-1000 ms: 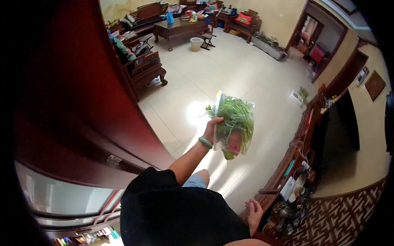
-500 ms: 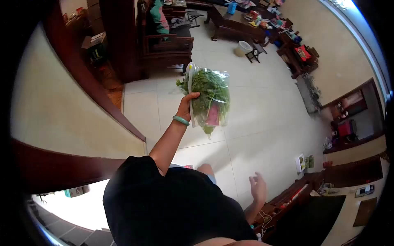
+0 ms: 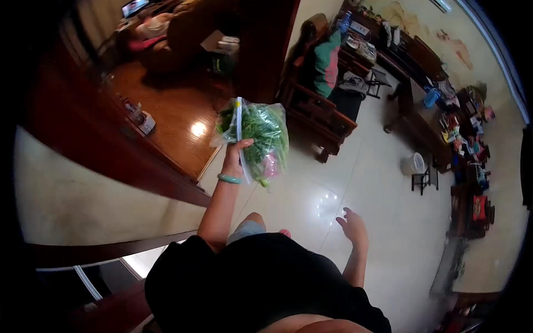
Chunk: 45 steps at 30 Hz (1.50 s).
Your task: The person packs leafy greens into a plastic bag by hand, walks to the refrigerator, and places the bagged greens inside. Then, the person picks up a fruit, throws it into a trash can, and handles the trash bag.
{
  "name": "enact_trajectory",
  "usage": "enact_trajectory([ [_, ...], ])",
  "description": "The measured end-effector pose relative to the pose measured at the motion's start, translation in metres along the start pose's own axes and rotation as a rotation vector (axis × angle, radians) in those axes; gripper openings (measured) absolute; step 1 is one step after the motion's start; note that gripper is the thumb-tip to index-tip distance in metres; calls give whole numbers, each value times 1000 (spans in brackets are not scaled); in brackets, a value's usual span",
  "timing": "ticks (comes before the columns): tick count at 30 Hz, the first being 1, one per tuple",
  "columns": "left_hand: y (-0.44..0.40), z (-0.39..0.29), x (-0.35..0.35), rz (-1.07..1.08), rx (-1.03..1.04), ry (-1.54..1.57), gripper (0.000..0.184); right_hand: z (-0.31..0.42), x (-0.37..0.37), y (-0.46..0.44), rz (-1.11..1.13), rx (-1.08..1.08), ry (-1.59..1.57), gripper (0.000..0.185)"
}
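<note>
Head view: I see the left hand (image 3: 232, 160) closed on a bag of greens (image 3: 265, 132), left of frame centre; the right hand (image 3: 353, 227), right of centre, is half-curled, empty. I'd grip the edge firmly without crushing the contents.

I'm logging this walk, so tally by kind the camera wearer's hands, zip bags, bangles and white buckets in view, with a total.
Hands: 2 (left hand, right hand)
Zip bag of leafy greens: 1
Green bangle: 1
White bucket: 1
Total: 5
</note>
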<state>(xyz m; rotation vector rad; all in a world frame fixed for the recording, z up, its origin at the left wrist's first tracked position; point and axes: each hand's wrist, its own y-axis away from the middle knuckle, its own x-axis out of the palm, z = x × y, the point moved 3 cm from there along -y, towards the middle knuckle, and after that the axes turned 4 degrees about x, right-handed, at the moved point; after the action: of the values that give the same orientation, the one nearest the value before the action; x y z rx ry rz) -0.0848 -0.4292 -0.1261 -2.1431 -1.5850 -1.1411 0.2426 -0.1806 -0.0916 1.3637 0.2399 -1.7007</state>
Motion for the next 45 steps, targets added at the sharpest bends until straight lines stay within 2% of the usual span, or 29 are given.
enact_trajectory([
  [2, 56, -12, 7, -118, 7, 156, 30, -2, -11, -23, 79, -168, 124, 48],
  [3, 89, -12, 8, -146, 8, 210, 30, 5, -21, -18, 168, -168, 181, 48],
  [4, 122, -10, 9, -177, -3, 258, 29, -8, -10, -19, 194, -302, 171, 47],
  [5, 148, -8, 10, -250, 74, 219, 28, -18, -1, -18, 239, -382, 247, 46],
  [6, 108, 7, 9, -399, 115, 107, 20, -12, 9, -84, 372, -453, 302, 46],
  [8, 106, -3, 15, -551, 206, 56, 22, 22, 16, -103, 481, -588, 384, 45],
  [10, 111, 6, 24, -530, 238, 71, 23, 39, 29, -117, 500, -657, 399, 46],
  [12, 122, 24, 14, -569, 196, 89, 22, 34, 43, -100, 639, -646, 230, 49],
  [16, 118, 21, 16, -631, 322, -18, 22, 57, 53, -131, 671, -871, 183, 49],
  [19, 119, 22, 28, -570, 369, 147, 27, 60, 44, -164, 904, -847, 253, 52],
  [20, 113, 24, 27, -546, 427, 183, 28, 62, 39, -177, 893, -805, 352, 55],
  [22, 96, 23, 9, -534, 403, 215, 30, 73, 53, -216, 752, -854, 473, 55],
  [24, 91, 28, -6, -465, 423, 211, 31, 81, 56, -232, 682, -794, 490, 53],
  [26, 99, 30, -9, -394, 425, 196, 31, 74, 63, -228, 617, -875, 417, 51],
  [28, 104, 12, 12, -346, 402, 61, 30, 84, 52, -210, 632, -901, 92, 50],
  [29, 110, 7, 13, -432, 366, 1, 25, 93, 52, -206, 579, -957, 89, 49],
  [30, 110, 7, -2, -421, 367, -19, 25, 102, 62, -206, 592, -960, 46, 48],
  [31, 111, 10, -29, -372, 528, -237, 23, 110, 70, -204, 540, -1022, 11, 48],
  [33, 102, 2, -58, -413, 271, -170, 19, 126, 81, -197, 454, -1143, 24, 46],
  [34, 110, 6, -63, -423, 257, -169, 19, 129, 89, -189, 469, -1133, 23, 46],
  [36, 124, 3, -44, -402, 357, -269, 21, 142, 91, -175, 648, -1097, -65, 44],
  [39, 103, -4, -23, -92, 372, -121, 33, 157, 93, -180, 607, -1060, -102, 44],
  [40, 73, 4, -81, -90, 321, -201, 27, 157, 97, -183, 598, -1023, -143, 46],
  [41, 44, 12, -140, -85, 270, -281, 26, 159, 116, -208, 428, -1116, -167, 43],
  [42, 41, 9, -151, -64, 244, -292, 26, 161, 117, -207, 357, -1049, -164, 40],
  [44, 3, -13, -149, -10, 268, -415, 25, 166, 114, -218, 245, -879, -311, 39],
  [45, 10, -25, -130, 19, 245, -404, 32, 167, 118, -228, 195, -835, -343, 39],
])
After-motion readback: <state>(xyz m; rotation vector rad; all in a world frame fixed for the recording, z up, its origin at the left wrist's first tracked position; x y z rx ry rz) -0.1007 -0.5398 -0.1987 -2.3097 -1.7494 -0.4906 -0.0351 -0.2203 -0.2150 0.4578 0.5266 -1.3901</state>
